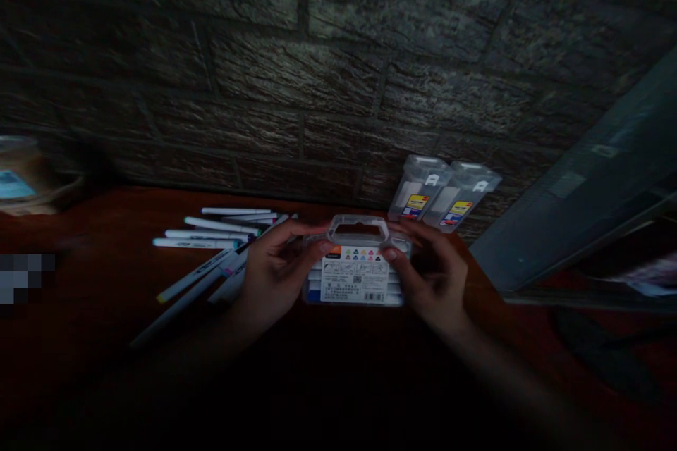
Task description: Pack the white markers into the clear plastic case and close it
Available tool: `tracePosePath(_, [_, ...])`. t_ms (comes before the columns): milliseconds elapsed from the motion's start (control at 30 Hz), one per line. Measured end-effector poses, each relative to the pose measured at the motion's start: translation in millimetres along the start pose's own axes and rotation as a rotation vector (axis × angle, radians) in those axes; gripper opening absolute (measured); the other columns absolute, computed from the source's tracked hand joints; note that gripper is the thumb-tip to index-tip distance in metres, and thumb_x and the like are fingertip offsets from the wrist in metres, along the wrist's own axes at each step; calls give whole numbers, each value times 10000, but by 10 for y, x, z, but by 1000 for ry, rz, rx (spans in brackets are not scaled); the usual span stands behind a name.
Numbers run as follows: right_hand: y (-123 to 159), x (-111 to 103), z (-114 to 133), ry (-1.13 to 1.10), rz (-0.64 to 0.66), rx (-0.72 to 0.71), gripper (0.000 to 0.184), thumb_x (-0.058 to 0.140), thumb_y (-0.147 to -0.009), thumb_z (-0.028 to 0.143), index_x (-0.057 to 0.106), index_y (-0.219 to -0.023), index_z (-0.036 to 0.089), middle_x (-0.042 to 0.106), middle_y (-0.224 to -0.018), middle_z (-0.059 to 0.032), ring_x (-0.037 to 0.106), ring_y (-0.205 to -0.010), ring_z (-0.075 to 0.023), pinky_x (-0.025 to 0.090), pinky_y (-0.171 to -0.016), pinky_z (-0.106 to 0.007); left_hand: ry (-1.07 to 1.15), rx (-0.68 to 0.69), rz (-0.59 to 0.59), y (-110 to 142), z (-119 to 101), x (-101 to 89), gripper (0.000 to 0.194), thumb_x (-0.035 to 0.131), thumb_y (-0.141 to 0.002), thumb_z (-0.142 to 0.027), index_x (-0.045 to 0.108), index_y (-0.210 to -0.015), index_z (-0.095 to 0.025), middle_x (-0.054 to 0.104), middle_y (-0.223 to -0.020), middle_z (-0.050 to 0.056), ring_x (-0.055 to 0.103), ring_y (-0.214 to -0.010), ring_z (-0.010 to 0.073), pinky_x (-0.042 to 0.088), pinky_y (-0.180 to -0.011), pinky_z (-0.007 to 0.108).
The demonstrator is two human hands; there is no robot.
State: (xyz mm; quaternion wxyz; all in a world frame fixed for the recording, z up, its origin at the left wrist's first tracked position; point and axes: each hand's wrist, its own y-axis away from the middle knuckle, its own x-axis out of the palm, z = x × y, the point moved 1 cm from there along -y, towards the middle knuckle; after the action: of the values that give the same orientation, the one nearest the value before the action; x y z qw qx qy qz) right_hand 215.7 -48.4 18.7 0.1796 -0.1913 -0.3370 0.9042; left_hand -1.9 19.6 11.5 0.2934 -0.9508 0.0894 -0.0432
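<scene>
A clear plastic marker case [355,275] with a white printed label and a carry handle lies on the dark red table [95,310], in front of me. My left hand [275,271] grips its left side, thumb on top near the handle. My right hand [431,271] grips its right side, fingers curled over the upper edge. White markers show through the case's lower edge.
Several loose white markers [211,239] lie scattered left of the case. Two clear empty cases [441,194] lean against the stone-pattern wall behind. A grey slanted panel [587,190] stands at the right. A blurred jar [24,176] sits far left.
</scene>
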Motion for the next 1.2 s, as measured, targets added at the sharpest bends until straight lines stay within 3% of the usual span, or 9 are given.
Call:
tracePosePath(100, [-58,30,-35,-139,54,98,565,787,-854,288,557,-1369,316,737,-1270,-54,721,-1138,-264,632,-930,-453,-55,84,-21,16,-18,-26,140,764,-879,-173,742,-985,-262,800,-1052,21,767,-961,208,676,-828,374])
tracePosePath(267, [-59,77,-51,-154,288,285,263,794,-829,378,692,-1057,294,797,-952,5,762,-829,-214,664,-720,-366,-103,143,-25,-22,-17,-63,122,740,-910,-202,708,-1005,-271,771,-1133,32,747,-1047,231,673,-873,407])
tracePosePath(500, [56,112,-20,-7,-21,166,241,799,-840,349,654,-1015,265,775,-960,-53,756,-853,-248,667,-715,-405,-80,32,-44,-31,215,14,423,776,-883,-284,574,-1253,-249,642,-1317,107,649,-1233,265,600,-1031,461])
tracePosePath(667, [119,133,-33,138,-90,106,251,795,-864,370,633,-1009,245,749,-899,-52,735,-745,-222,629,-614,-354,-115,-26,199,208,181,174,685,749,-915,-345,412,-1510,-302,444,-1584,163,487,-1441,344,559,-1077,530])
tracePosePath(800, [195,218,49,185,153,-72,417,774,-881,347,631,-1261,253,774,-1139,-104,767,-989,-283,653,-822,-420,66,-48,355,320,74,235,797,765,-902,-375,332,-1571,-349,500,-1564,150,565,-1380,351,612,-1005,524])
tracePosePath(900, [239,285,144,161,387,-200,633,704,-926,269,483,-1517,242,609,-1490,-151,602,-1359,-316,549,-1087,-496,146,-118,321,265,90,201,560,764,-900,-363,539,-1411,-323,651,-1412,107,637,-1300,320,588,-1050,486])
tracePosePath(967, [230,276,183,169,441,-223,619,670,-943,220,479,-1532,249,571,-1531,-143,548,-1415,-304,509,-1134,-507,199,-215,249,186,139,164,358,735,-921,-352,646,-1262,-283,705,-1333,93,661,-1268,310,583,-1052,462])
tracePosePath(1100, [95,113,100,236,195,-206,403,652,-945,213,633,-1343,275,683,-1345,-110,648,-1253,-298,554,-1040,-526,459,-440,154,44,195,135,320,728,-920,-372,671,-1187,-205,760,-1211,115,734,-1117,317,623,-931,446])
tracePosePath(1200, [-25,-4,-83,215,-45,-25,409,687,-939,332,610,-1333,254,664,-1297,-128,659,-1170,-307,566,-981,-533,561,-527,165,10,171,138,366,773,-884,-356,665,-1176,-165,775,-1152,126,749,-1047,313,625,-878,421])
